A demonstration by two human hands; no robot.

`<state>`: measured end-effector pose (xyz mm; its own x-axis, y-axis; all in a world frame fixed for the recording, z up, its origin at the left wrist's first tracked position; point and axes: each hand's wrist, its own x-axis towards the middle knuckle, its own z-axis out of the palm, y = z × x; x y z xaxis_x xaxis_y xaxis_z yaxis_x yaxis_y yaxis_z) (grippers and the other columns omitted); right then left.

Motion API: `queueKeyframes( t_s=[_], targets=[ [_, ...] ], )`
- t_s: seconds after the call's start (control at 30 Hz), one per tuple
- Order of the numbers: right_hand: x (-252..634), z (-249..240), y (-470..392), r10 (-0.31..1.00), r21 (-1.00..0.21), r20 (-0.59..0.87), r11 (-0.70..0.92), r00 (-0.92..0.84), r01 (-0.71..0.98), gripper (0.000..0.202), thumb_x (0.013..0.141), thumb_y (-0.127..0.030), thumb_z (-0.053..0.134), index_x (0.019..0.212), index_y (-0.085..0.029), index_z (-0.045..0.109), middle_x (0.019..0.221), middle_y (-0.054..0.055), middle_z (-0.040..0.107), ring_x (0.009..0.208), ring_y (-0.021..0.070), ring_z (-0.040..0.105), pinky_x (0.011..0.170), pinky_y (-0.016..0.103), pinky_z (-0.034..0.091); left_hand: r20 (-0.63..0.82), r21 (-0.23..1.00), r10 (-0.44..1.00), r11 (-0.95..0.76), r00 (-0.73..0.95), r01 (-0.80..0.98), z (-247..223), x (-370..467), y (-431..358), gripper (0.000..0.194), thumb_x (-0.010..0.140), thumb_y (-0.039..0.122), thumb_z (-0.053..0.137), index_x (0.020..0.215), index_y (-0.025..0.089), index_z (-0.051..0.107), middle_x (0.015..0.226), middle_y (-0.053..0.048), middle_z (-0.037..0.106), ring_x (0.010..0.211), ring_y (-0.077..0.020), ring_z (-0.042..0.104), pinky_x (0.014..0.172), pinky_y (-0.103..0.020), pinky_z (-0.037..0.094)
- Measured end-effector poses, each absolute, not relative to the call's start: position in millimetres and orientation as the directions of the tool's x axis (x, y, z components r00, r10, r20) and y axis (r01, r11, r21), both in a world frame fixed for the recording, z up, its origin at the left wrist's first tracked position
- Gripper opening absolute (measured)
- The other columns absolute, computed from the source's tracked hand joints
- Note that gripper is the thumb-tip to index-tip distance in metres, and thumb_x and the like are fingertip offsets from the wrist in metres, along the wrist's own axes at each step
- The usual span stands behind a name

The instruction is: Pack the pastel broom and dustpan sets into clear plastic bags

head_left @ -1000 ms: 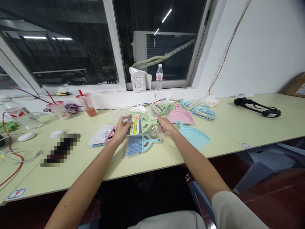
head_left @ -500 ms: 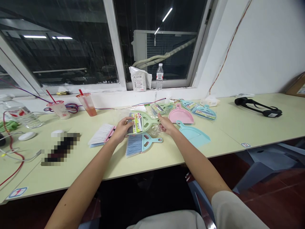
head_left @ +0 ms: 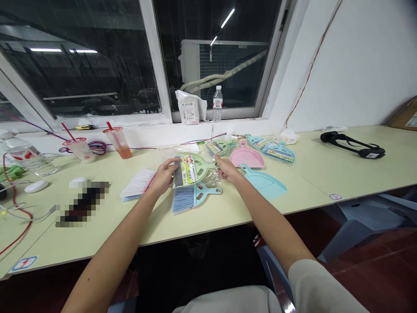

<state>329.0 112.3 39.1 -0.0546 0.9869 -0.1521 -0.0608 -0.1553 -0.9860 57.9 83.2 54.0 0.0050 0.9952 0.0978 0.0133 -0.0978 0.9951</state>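
Mid-frame, your left hand (head_left: 163,176) uncovers more yellow label (head_left: 188,169) — print illegible — holding the green brush set (head_left: 205,167) with your right hand (head_left: 228,169).

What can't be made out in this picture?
In the head view:
Handle end of the pale-green plastic dustpan set: hidden by the right hand.
Fine print on its yellow-and-white label: too small.
Dark, elongated object: blurred by pixelation.
Brown cardboard box: cut off by right edge.

Both hands (head_left: 162,177) (head_left: 228,169) forward, apparently mid-grip
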Motion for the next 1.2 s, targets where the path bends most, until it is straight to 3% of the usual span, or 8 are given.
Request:
queueKeyframes(
  t_s=[0.17, 0.37, 0.53, 0.73, 0.87, 0.97, 1.07, 1.2],
  targets=[
    [331.9, 38.7, 114.3, 0.984, -0.984, -0.165, -0.168, -0.06, -0.053, 0.052, 0.093, -0.073, 0.054, 0.08, -0.025, 0.04, 0.044, -0.01, 0.033, 0.032, 0.0059, 0.021, 0.032, 0.018, 0.017, 0.037, 0.99, 0.999, -0.036, 0.0, -0.137, 59.6, 58.2, 81.8, 0.056, 0.074, 0.023, 0.07, 0.129, 0.026, 0.063, 0.069, 0.002, 0.059, 0.05, -0.0129, 0.055, 0.039, -0.019, 0.029],
    [341.0, 35.7, 120.0, 0.983, -0.985, -0.133, -0.146, -0.128, -0.097, 0.053, 0.093, -0.075, 0.052, 0.079, -0.026, 0.037, 0.043, -0.011, 0.031, 0.032, 0.0067, 0.02, 0.032, 0.019, 0.016, 0.026, 0.972, 0.998, -0.037, -0.051, -0.231, 52.8, 53.0, 91.0, 0.068, 0.069, 0.017, 0.082, 0.131, 0.021, 0.054, 0.075, 0.003, 0.062, 0.052, -0.0106, 0.056, 0.044, -0.02, 0.041],
    [349.0, 39.9, 121.2, 0.985, -0.984, -0.134, -0.145, -0.106, -0.103, 0.053, 0.093, -0.074, 0.054, 0.079, -0.026, 0.037, 0.043, -0.012, 0.029, 0.034, 0.0063, 0.018, 0.033, 0.018, 0.014, 0.019, 0.968, 0.995, -0.043, -0.098, -0.248, 57.6, 48.4, 89.0, 0.059, 0.073, 0.014, 0.08, 0.126, 0.016, 0.053, 0.088, -0.007, 0.072, 0.058, -0.0124, 0.062, 0.048, -0.023, 0.047],
    [354.7, 44.5, 121.6, 0.987, -0.986, -0.133, -0.141, -0.088, -0.092, 0.052, 0.093, -0.071, 0.056, 0.08, -0.025, 0.037, 0.043, -0.013, 0.027, 0.034, 0.0061, 0.017, 0.033, 0.018, 0.014, 0.044, 0.968, 0.987, -0.08, -0.155, -0.236, 59.5, 43.5, 89.1, 0.057, 0.071, 0.015, 0.081, 0.123, 0.015, 0.056, 0.091, -0.008, 0.074, 0.055, -0.0097, 0.059, 0.047, -0.022, 0.043],
    [352.6, 44.2, 121.5, 0.989, -0.984, -0.119, -0.129, -0.083, -0.12, 0.052, 0.093, -0.073, 0.055, 0.081, -0.026, 0.037, 0.044, -0.013, 0.027, 0.035, 0.0062, 0.018, 0.033, 0.017, 0.014, -0.072, 0.97, 0.995, 0.054, -0.072, -0.236, 57.1, 40.8, 94.7, 0.047, 0.079, 0.035, 0.08, 0.117, 0.018, 0.06, 0.096, -0.01, 0.074, 0.055, -0.0138, 0.064, 0.049, -0.027, 0.05],
    [348.9, 44.4, 119.4, 0.993, -0.985, -0.093, -0.103, -0.075, -0.139, 0.053, 0.094, -0.073, 0.054, 0.079, -0.026, 0.035, 0.044, -0.012, 0.028, 0.034, 0.0059, 0.019, 0.033, 0.018, 0.014, -0.131, 0.942, 0.991, 0.128, 0.013, -0.309, 56.6, 41.4, 97.2, 0.043, 0.083, 0.049, 0.075, 0.109, 0.016, 0.063, 0.096, -0.012, 0.074, 0.067, -0.0202, 0.071, 0.053, -0.031, 0.057],
    [345.7, 46.2, 116.4, 0.995, -0.985, -0.07, -0.08, -0.067, -0.155, 0.052, 0.095, -0.07, 0.055, 0.078, -0.026, 0.034, 0.044, -0.012, 0.029, 0.034, 0.0057, 0.02, 0.033, 0.018, 0.015, -0.072, 0.937, 0.995, 0.09, 0.067, -0.337, 55.2, 43.6, 96.9, 0.038, 0.078, 0.04, 0.079, 0.103, 0.014, 0.066, 0.095, -0.012, 0.074, 0.073, -0.0214, 0.072, 0.06, -0.033, 0.061],
    [346.0, 47.3, 116.9, 0.997, -0.989, -0.07, -0.075, -0.043, -0.129, 0.052, 0.092, -0.066, 0.064, 0.078, -0.025, 0.035, 0.046, -0.012, 0.031, 0.034, 0.0053, 0.023, 0.033, 0.017, 0.015, -0.098, 0.975, 0.995, 0.093, -0.013, -0.201, 53.2, 42.1, 95.7, 0.026, 0.069, 0.027, 0.082, 0.088, 0.015, 0.068, 0.081, -0.009, 0.072, 0.055, -0.0192, 0.066, 0.048, -0.033, 0.056]
  ],
)
